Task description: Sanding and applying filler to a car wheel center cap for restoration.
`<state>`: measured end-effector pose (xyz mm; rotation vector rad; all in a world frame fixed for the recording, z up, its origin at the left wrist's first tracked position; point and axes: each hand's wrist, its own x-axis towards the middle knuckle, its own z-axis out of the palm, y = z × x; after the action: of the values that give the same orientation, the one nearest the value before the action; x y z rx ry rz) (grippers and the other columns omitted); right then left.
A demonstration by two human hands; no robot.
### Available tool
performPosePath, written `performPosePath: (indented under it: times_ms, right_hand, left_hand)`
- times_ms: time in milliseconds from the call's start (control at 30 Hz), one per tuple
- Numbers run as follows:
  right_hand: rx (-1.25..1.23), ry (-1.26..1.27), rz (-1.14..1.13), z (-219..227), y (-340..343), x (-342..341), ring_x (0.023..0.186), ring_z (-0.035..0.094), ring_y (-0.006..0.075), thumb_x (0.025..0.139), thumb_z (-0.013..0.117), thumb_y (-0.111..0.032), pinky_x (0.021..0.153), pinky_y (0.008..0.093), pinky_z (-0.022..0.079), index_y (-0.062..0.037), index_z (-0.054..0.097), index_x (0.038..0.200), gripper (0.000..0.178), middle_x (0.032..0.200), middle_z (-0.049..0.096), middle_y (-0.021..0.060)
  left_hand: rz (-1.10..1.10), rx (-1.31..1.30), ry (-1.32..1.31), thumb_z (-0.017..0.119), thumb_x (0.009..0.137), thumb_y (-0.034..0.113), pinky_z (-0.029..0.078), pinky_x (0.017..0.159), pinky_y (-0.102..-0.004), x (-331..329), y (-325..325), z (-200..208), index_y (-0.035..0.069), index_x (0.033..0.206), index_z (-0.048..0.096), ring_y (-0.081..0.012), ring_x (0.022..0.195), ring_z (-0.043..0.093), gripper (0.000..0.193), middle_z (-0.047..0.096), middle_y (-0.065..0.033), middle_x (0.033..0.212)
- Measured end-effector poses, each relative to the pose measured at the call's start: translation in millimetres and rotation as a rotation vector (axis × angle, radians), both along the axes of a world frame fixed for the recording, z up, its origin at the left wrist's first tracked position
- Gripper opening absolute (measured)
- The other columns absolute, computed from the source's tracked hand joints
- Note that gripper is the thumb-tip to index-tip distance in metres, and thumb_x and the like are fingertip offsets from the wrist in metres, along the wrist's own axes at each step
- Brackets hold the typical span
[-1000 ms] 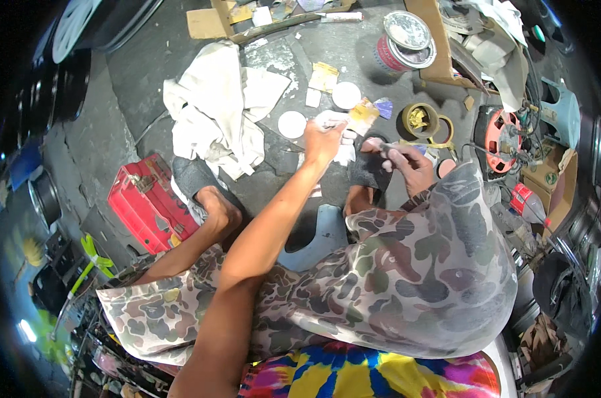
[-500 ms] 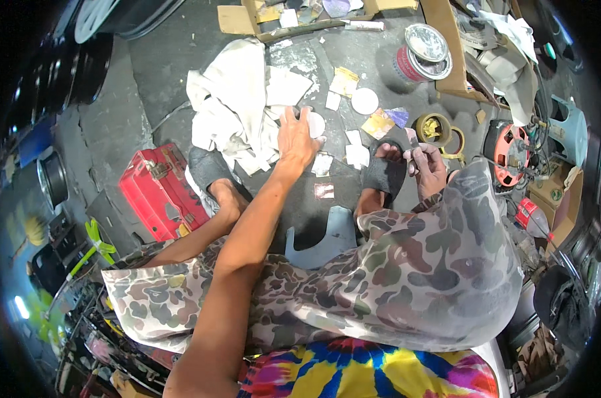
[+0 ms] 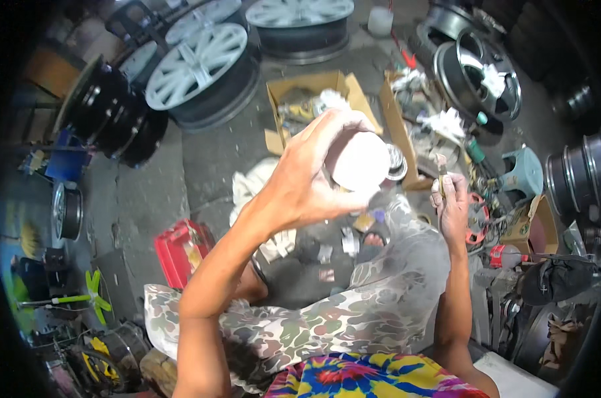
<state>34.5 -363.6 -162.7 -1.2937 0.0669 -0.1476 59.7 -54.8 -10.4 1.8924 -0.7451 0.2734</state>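
Note:
My left hand [image 3: 307, 174] is raised close in front, its thumb and fingers curved round the edge of a white round disc [image 3: 361, 161]. The disc's flat white face shows no detail. To the right, my right hand [image 3: 453, 204] points upward, pinching a small slim tool [image 3: 441, 169] with a short flat tip that looks like a putty knife. Behind the left wrist, a white cloth [image 3: 250, 180] lies partly hidden on the floor. Beyond the disc, the paint tin [image 3: 396, 164] is mostly covered by it.
Open cardboard boxes [image 3: 353, 89] full of scraps stand ahead. Several wheel rims [image 3: 201, 69] lie at the back. A red toolbox [image 3: 174, 255] is at left. On the right are a pale blue stool [image 3: 522, 170] and a plastic bottle [image 3: 508, 256]. Paper scraps [image 3: 349, 241] lie near my feet.
My left hand has lifted the white disc from the floor up toward the head. My right hand has risen with the small tool. The view has tilted up, showing the wheel rims behind.

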Motion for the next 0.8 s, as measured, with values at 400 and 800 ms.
performPosePath:
  times_ms: [400, 800]
  right_hand:
    - [0.407, -0.324, 0.210, 142.2, 37.5, -48.6, 0.088, 0.054, 0.0118, 0.105, 0.052, -0.016, 0.076, 0.0280, 0.044, -0.0106, 0.055, 0.114, 0.010, 0.109, 0.062, 0.0081]
    - [-0.079, -0.461, 0.404, 200.8, 113.3, -9.8, 0.089, 0.055, 0.0040, 0.097, 0.067, -0.013, 0.084, 0.0228, 0.043, -0.0036, 0.063, 0.113, 0.019, 0.115, 0.069, 0.0083]
  left_hand:
    - [-0.219, 0.015, 0.081, 0.084, 0.073, 0.011, 0.051, 0.088, -0.0330, -107.4, 21.1, 140.7, 0.008, 0.121, 0.044, -0.0161, 0.102, 0.060, 0.062, 0.053, -0.0063, 0.113]
    - [-0.028, -0.155, 0.274, 0.089, 0.076, 0.017, 0.050, 0.081, -0.0237, -101.3, 65.2, 68.5, 0.007, 0.109, 0.062, -0.0063, 0.092, 0.059, 0.043, 0.064, 0.0009, 0.097]
